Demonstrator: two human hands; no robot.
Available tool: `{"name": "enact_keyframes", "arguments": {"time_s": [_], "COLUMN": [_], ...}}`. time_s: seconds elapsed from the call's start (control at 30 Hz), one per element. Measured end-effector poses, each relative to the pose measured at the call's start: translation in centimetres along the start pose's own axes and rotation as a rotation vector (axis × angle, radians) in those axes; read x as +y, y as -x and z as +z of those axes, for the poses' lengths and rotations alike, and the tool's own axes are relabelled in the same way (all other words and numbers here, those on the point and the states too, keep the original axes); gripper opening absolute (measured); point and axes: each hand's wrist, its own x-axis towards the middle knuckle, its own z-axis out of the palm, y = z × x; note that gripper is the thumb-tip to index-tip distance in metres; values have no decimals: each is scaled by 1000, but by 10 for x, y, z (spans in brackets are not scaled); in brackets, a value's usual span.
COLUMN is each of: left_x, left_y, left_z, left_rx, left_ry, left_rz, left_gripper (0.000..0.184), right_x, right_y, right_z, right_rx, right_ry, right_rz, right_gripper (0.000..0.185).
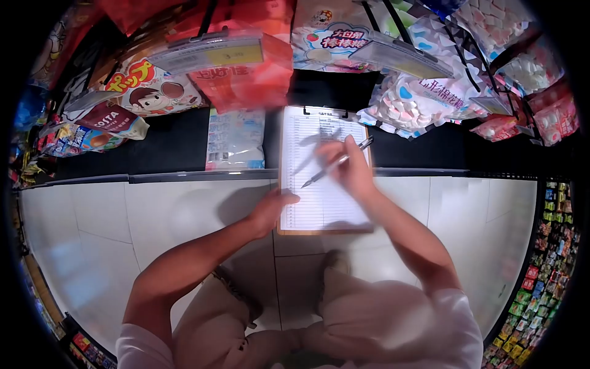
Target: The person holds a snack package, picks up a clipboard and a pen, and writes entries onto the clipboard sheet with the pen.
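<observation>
A wooden clipboard [326, 233] lies partly over the front edge of the black shelf, carrying a printed form [307, 212] with ruled rows. My left hand [273, 209] grips its lower left edge, the thumb on top of the paper and the other fingers hidden beneath. Above the sheet, my right hand [347, 163] pinches a pen [329, 170], its tip pointing down and left. Whether the tip touches the paper I cannot tell. Dark shadows of the hand fall across the form's upper part.
Candy bags hang above the shelf [175, 150], including a red bag [246, 77] and a marshmallow bag [412, 101]. A pale packet [235, 141] lies left of the clipboard. Price tags [221, 52] jut out overhead. Tiled floor [184, 215] spreads below, with packed shelves [531, 289] at right.
</observation>
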Motion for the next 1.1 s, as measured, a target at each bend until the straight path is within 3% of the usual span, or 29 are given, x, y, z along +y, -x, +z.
{"name": "enact_keyframes", "arguments": {"time_s": [0.17, 0.27, 0.4, 0.47, 0.5, 0.53, 0.6, 0.67, 0.8, 0.93, 1.03, 1.1], "left_x": [11, 14, 43, 51, 56, 61, 70, 79, 94, 98, 90, 73], "left_y": [7, 23, 99, 140, 161, 182, 225, 268, 332, 340, 318, 299], "left_z": [12, 19, 22, 20, 18, 15, 15, 21, 56, 121, 160, 179], "left_rx": [10, 35, -1, 59, 63, 68, 108, 116, 128, 23, -167, -298], "left_ry": [88, 47, 70, 89, 83, 83, 63, 138, 119, 44, 22, -168], "left_rz": [30, 161, 111, 87, 87, 82, 90, 62, 40, -9, -25, 120], "left_gripper": [50, 49, 50, 50, 50, 50, 51, 52, 51, 51, 55, 55], "right_x": [-1, -30, -81, -96, -113, -119, -145, -165, -212, -249, -269, -280], "right_y": [5, 26, 66, 80, 91, 101, 112, 133, 172, 206, 228, 246], "right_z": [-1, 8, 14, 13, 18, 18, 18, 14, 10, 16, 18, 21], "right_rx": [-92, -114, -228, -410, -399, -343, -498, -468, -404, -370, -283, -151], "right_ry": [-73, 22, -169, -356, -469, -391, -489, -551, -489, -463, -229, -201], "right_rz": [20, 69, 61, -90, -94, -130, -184, -167, -283, -461, -547, -531], "right_gripper": [73, 74, 71, 62, 49, 35, 23, 22, 40, 50, 36, 24]}}
